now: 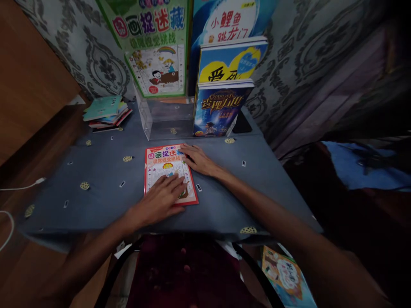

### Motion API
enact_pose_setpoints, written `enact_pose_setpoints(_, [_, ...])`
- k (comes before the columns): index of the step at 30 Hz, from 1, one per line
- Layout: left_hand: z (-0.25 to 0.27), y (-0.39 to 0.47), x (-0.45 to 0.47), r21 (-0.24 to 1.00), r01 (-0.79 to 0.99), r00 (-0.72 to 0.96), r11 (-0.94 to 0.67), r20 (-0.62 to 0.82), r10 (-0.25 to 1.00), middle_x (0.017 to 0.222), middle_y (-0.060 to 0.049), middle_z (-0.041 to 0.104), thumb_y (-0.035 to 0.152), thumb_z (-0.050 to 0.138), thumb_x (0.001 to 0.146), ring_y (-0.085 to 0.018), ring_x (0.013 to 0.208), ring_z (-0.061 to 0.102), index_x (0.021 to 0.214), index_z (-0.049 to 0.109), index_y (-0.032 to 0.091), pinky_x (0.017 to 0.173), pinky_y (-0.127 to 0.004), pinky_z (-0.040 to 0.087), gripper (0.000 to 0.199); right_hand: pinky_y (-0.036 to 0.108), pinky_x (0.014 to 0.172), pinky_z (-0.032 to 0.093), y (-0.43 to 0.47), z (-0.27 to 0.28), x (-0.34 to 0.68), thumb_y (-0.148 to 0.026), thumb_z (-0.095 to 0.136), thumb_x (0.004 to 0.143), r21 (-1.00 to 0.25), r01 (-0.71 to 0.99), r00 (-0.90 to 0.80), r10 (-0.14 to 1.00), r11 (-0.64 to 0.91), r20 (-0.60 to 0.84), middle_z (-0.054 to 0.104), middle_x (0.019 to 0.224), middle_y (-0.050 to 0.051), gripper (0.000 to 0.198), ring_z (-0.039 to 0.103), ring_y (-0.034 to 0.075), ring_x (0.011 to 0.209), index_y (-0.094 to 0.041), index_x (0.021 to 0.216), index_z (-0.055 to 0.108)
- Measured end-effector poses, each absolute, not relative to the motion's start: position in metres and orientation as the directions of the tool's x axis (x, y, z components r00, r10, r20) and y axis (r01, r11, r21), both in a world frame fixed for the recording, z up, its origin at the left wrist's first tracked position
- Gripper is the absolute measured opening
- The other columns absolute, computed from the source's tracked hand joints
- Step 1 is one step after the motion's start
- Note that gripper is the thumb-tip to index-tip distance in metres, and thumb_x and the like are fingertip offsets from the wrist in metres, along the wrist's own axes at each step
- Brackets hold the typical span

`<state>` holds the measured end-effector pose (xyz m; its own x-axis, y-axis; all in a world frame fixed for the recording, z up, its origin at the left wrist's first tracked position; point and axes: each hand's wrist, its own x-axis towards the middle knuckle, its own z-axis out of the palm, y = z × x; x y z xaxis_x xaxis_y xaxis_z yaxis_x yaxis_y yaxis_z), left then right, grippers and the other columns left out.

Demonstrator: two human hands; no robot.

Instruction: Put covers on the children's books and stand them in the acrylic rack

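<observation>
A picture book with a red border (155, 166) lies flat and closed on the grey-blue tablecloth (105, 192), in front of a clear stepped stand. Across the lower part of its cover rests my left hand (165, 192), palm down with fingers stretched out, hiding some of the drawing. My right hand (199, 160) lies at the book's upper right corner, its fingertips on the cover and its fingers extended. Neither hand grips anything.
The clear acrylic stand (167, 117) holds a green-bordered book (160, 51), a yellow-and-blue book (229, 60) and a dark blue book (221, 109). A stack of books (104, 112) sits at the back left. A dark phone-like object (242, 123) lies behind the stand's right side.
</observation>
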<state>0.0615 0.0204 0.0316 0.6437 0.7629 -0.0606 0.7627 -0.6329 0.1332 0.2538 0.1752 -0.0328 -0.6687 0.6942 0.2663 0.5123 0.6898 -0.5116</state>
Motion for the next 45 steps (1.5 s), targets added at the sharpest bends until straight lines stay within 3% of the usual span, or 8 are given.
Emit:
enact_pose_setpoints(4, [0.030,0.009,0.068,0.051,0.751,0.660,-0.658,-0.042,0.750,0.145,-0.014,0.056,0.033,0.052,0.100,-0.028,0.139,0.048,0.135,0.054,0.017,0.113,-0.048,0.040,0.039,0.056,0.120,0.026,0.166,-0.032,0.253,-0.024,0.045,0.099,-0.519,0.520,-0.654,0.707,0.679,0.269,0.049,0.152,0.015,0.041,0.035,0.028,0.148,-0.017,0.138,0.057])
enact_pose_setpoints(9, [0.028,0.007,0.069,-0.044,0.708,0.705,-0.704,-0.008,0.709,0.132,-0.015,0.065,0.026,0.052,0.100,-0.030,0.131,0.056,0.130,0.058,0.012,0.105,-0.045,0.049,0.034,0.057,0.121,0.024,0.143,-0.027,0.261,-0.020,0.049,0.096,-0.552,0.473,-0.692,0.677,0.687,0.249,0.050,0.151,0.013,0.042,0.034,0.028,0.148,-0.019,0.138,0.058])
enact_pose_setpoints(20, [0.037,0.011,0.066,0.098,0.706,0.703,-0.701,0.021,0.711,0.120,-0.015,0.071,0.021,0.042,0.103,-0.027,0.122,0.063,0.122,0.064,0.013,0.097,-0.045,0.056,0.030,0.050,0.111,0.043,0.094,-0.014,0.289,-0.029,0.047,0.101,-0.770,0.300,-0.679,0.693,0.563,0.242,0.068,0.132,0.007,0.032,0.059,0.024,0.128,-0.026,0.126,0.067])
enact_pose_setpoints(28, [0.037,0.010,0.066,0.100,0.717,0.693,-0.690,0.009,0.721,0.122,-0.014,0.071,0.021,0.043,0.102,-0.029,0.122,0.063,0.124,0.064,0.014,0.094,-0.046,0.057,0.031,0.043,0.101,0.051,0.071,-0.001,0.302,-0.032,0.046,0.102,-0.828,0.236,-0.656,0.712,0.509,0.251,0.076,0.112,0.005,0.031,0.068,0.020,0.110,-0.026,0.118,0.072])
enact_pose_setpoints(34, [0.027,0.006,0.070,-0.015,0.692,0.721,-0.722,0.064,0.690,0.118,-0.012,0.072,0.021,0.047,0.101,-0.027,0.118,0.065,0.116,0.066,0.012,0.097,-0.041,0.055,0.026,0.051,0.108,0.045,0.056,0.001,0.308,-0.028,0.050,0.101,-0.752,0.239,-0.725,0.628,0.614,0.282,0.076,0.114,0.006,0.026,0.064,0.023,0.121,-0.025,0.111,0.074])
enact_pose_setpoints(37, [0.022,0.002,0.071,-0.046,0.706,0.707,-0.706,0.102,0.700,0.122,-0.012,0.070,0.022,0.048,0.101,-0.028,0.122,0.062,0.122,0.063,0.012,0.099,-0.042,0.054,0.028,0.056,0.111,0.041,0.050,-0.004,0.309,-0.025,0.052,0.100,-0.676,0.271,-0.757,0.585,0.685,0.289,0.075,0.117,0.007,0.024,0.061,0.024,0.125,-0.024,0.112,0.073])
enact_pose_setpoints(45, [0.007,0.010,0.044,0.081,0.759,0.619,-0.646,0.214,0.755,0.134,-0.008,0.066,0.025,0.043,0.103,-0.021,0.128,0.058,0.130,0.058,0.017,0.106,-0.039,0.050,0.031,0.052,0.110,0.043,0.051,-0.014,0.311,-0.026,0.057,0.099,-0.548,0.292,-0.770,0.532,0.784,0.351,0.073,0.120,0.008,0.020,0.063,0.022,0.122,-0.023,0.113,0.070])
